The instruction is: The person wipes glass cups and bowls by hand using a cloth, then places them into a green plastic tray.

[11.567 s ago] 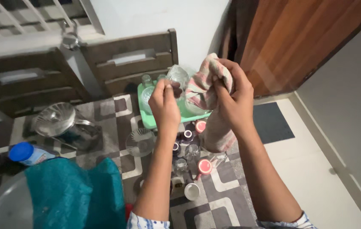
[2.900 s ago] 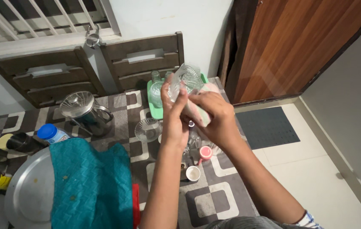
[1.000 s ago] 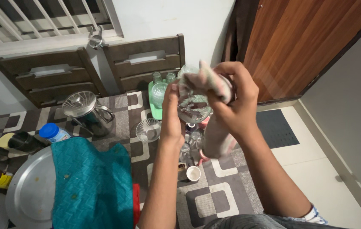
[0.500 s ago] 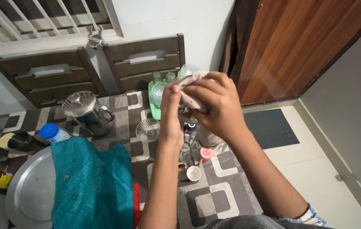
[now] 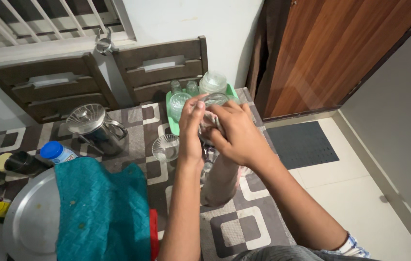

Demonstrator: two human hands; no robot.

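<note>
My left hand holds a clear drinking glass above the patterned table. My right hand presses a light cloth into and around that glass; the cloth's tail hangs down below my hands. Just behind the hands lies a green tray with several clear glasses and jars. Another empty glass stands on the table left of my left wrist.
A steel jug with lid stands at left, near a blue-capped bottle. A teal cloth lies over a steel plate. Two wooden chairs back the table. A wooden door and dark mat are at right.
My right hand with the cloth has come down from the raised position and now closes over the glass. The glass stays in my left hand.
</note>
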